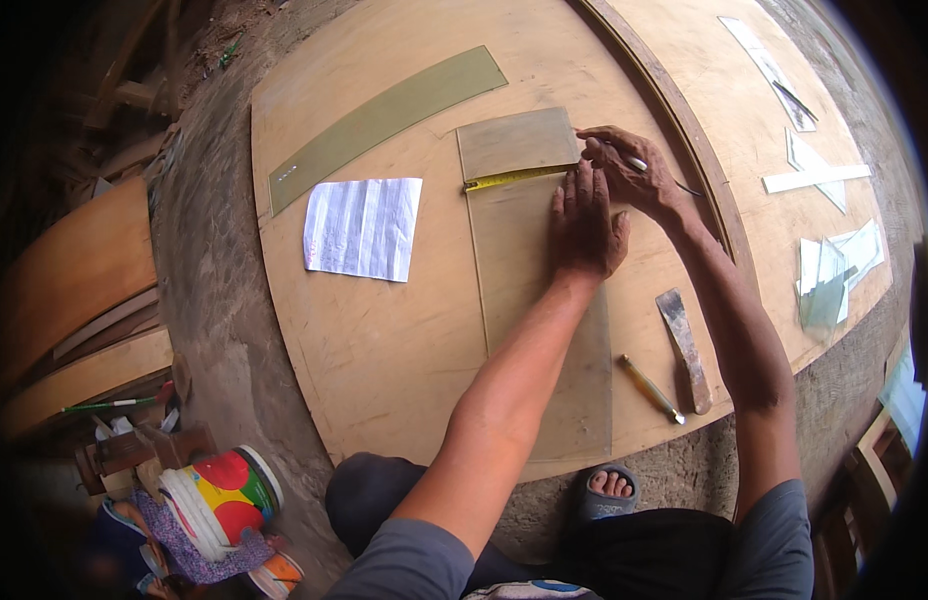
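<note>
A long clear glass strip (519,260) lies on the plywood board in front of me; its far part (514,140) looks greyer. Across it runs the yellow blade of a tape measure (514,178); its case is hidden near my hands. My left hand (587,225) lies flat on the glass, fingers stretched forward, the tips by the blade. Just right of those fingertips, my right hand (634,170) is closed around a slim pen (637,163) with a pale end. A brass-coloured glass cutter (652,388) and a worn flat blade (684,350) rest nearer me, right of the strip.
A greenish glass strip (384,120) and a creased paper sheet (364,230) lie to the left. A wooden rail (674,100) crosses the board (384,350) on the right, with glass offcuts (834,270) beyond. A colourful bucket (229,495) stands at lower left.
</note>
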`<state>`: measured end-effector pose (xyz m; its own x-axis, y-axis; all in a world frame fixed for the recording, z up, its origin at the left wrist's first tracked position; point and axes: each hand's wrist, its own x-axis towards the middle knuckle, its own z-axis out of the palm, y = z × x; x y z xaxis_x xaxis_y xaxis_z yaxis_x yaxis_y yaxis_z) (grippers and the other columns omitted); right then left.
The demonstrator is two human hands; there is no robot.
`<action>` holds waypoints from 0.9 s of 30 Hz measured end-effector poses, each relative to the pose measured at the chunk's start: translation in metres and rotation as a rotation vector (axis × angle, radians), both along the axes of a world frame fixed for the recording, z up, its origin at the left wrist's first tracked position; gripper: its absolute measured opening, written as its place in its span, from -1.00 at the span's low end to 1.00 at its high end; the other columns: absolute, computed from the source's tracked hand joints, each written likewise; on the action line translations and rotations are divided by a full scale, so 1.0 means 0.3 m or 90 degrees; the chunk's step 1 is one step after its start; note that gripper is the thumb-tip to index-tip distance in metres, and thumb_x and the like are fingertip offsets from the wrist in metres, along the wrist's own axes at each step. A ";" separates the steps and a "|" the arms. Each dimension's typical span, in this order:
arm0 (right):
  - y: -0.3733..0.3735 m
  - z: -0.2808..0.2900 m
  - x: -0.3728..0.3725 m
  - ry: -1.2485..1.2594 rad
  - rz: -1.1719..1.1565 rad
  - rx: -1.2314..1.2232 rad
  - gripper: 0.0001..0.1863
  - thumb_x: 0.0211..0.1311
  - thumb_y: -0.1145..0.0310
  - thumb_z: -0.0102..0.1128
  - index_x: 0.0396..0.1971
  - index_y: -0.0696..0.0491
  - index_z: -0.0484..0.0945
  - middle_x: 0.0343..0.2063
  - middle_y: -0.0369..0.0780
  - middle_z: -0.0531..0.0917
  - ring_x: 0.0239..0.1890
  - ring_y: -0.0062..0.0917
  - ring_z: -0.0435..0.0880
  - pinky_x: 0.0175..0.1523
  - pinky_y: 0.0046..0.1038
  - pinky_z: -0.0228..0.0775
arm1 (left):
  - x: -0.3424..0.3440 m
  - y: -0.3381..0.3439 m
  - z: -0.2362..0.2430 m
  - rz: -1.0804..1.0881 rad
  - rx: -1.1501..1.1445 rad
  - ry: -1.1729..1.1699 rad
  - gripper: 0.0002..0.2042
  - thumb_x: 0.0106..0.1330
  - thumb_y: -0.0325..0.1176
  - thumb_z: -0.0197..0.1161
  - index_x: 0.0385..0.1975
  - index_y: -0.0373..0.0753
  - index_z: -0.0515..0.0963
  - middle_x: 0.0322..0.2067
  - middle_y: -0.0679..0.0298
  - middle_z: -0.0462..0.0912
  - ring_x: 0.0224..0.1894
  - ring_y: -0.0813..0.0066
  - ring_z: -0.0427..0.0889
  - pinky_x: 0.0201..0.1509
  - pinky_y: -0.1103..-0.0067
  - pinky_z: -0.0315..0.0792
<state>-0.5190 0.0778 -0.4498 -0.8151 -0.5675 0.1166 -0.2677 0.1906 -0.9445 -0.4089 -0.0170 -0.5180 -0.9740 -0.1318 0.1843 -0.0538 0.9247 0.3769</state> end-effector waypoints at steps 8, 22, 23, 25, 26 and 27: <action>0.186 0.017 0.033 0.358 0.059 0.502 -0.27 0.17 0.38 0.41 0.37 -0.20 0.36 0.33 -0.15 0.44 0.34 -0.17 0.43 0.25 -0.13 0.46 | -0.016 0.010 -0.005 0.010 0.085 0.000 -0.24 0.39 -0.09 0.17 0.51 -0.34 0.11 0.55 -0.03 0.01 0.59 0.05 0.01 0.62 0.13 -0.15; 0.173 0.086 0.285 0.182 0.255 0.263 -0.17 -0.03 0.16 0.48 0.29 0.07 0.37 0.00 0.03 0.49 0.07 -0.03 0.52 0.20 -0.13 0.41 | 0.280 -0.112 0.195 0.341 1.019 0.282 -0.52 0.54 -0.20 0.18 0.35 -0.24 0.29 0.22 0.07 0.49 0.16 0.23 0.58 0.11 0.37 0.55; 0.155 0.079 0.321 0.138 0.264 0.238 -0.15 0.02 0.13 0.46 0.32 0.09 0.35 0.02 0.04 0.49 0.09 -0.04 0.52 0.22 -0.13 0.40 | 0.298 -0.124 0.210 0.293 1.097 0.249 -0.57 0.55 -0.19 0.18 0.29 -0.24 0.35 0.15 0.11 0.56 0.08 0.30 0.63 0.04 0.42 0.59; 0.114 0.071 0.387 0.081 0.246 0.178 -0.17 0.13 0.02 0.39 0.35 0.10 0.34 0.06 0.06 0.49 0.12 -0.07 0.52 0.26 -0.13 0.38 | 0.310 -0.130 0.230 0.274 1.055 0.248 -0.77 0.55 -0.22 0.16 0.00 -0.24 0.50 -0.07 0.23 0.66 -0.12 0.54 0.65 -0.17 0.57 0.62; 0.082 0.068 0.420 0.061 0.212 0.161 -0.21 0.19 -0.07 0.31 0.32 0.10 0.37 0.04 0.07 0.51 0.14 -0.08 0.51 0.27 -0.13 0.36 | 0.319 -0.141 0.238 0.270 1.029 0.249 -0.78 0.55 -0.21 0.16 -0.05 -0.23 0.52 -0.08 0.26 0.66 -0.15 0.56 0.65 -0.20 0.60 0.62; 0.063 0.071 0.441 0.062 0.211 0.140 -0.21 0.20 -0.08 0.29 0.32 0.10 0.38 0.03 0.07 0.52 0.14 -0.08 0.51 0.27 -0.13 0.36 | 0.330 -0.151 0.247 0.291 1.006 0.227 -0.79 0.55 -0.20 0.15 -0.10 -0.22 0.54 -0.10 0.28 0.66 -0.18 0.59 0.66 -0.23 0.63 0.62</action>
